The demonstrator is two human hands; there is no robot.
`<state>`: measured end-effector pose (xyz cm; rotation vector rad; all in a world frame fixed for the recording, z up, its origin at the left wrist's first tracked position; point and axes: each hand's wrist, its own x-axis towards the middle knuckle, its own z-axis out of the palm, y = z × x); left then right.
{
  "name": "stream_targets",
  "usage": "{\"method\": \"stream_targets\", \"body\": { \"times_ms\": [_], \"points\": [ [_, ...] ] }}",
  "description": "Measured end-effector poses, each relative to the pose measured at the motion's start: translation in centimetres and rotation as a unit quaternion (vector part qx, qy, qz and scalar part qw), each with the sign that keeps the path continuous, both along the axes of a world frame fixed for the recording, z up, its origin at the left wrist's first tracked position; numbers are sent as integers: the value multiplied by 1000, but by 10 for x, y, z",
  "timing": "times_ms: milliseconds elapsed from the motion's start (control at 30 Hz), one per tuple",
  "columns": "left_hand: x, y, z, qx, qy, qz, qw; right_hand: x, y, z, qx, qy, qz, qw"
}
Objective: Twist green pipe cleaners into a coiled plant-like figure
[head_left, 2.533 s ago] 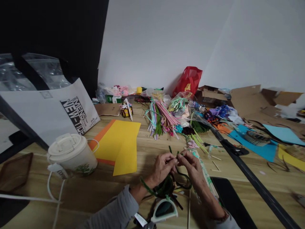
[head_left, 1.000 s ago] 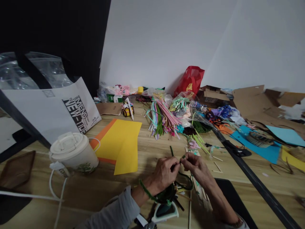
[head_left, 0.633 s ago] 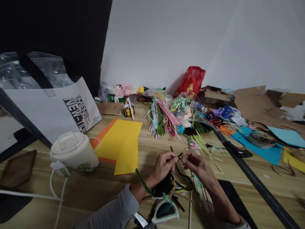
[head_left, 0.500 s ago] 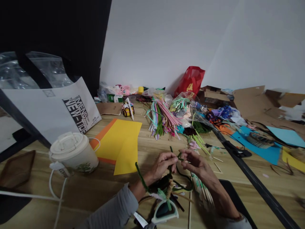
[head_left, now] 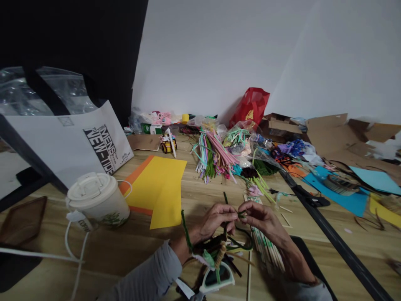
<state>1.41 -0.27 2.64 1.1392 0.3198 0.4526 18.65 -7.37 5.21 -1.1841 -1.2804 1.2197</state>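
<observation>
A lidded paper cup (head_left: 97, 200) stands near left on the desk (head_left: 203, 196), yellow paper (head_left: 161, 188) beside it, a red bag (head_left: 249, 106) far by the wall

The one camera sits on my head and looks forward and down across the wooden table (head_left: 200, 196). My left hand (head_left: 216, 219) and right hand (head_left: 258, 215) lie close, low in the middle of the frame. The cup (head_left: 97, 200) sits at lower left. The red bag (head_left: 250, 106) and the white wall (head_left: 219, 54) fill the upper half, farther off.
</observation>
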Motion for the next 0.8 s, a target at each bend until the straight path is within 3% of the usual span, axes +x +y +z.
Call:
{"method": "stream_targets", "body": {
  "times_ms": [267,433,533,700,733,800],
  "points": [
    [4,-2,0,54,-13,59,997,-3,5,-6,17,-40,-30,999],
    [5,-8,-3,174,4,124,977,-8,6,-8,8,-27,-49,998],
    [3,-12,-4,295,50,171,939,-11,5,-5,-4,-30,-69,997],
    [2,-21,-2,515,156,237,809,-16,4,-4,-16,-36,-91,995],
    [2,-21,-1,534,169,240,793,-18,4,-5,-18,-38,-101,994],
    [2,-22,-1,531,180,245,791,-20,5,-8,-18,-48,-128,990]
  ]
}}
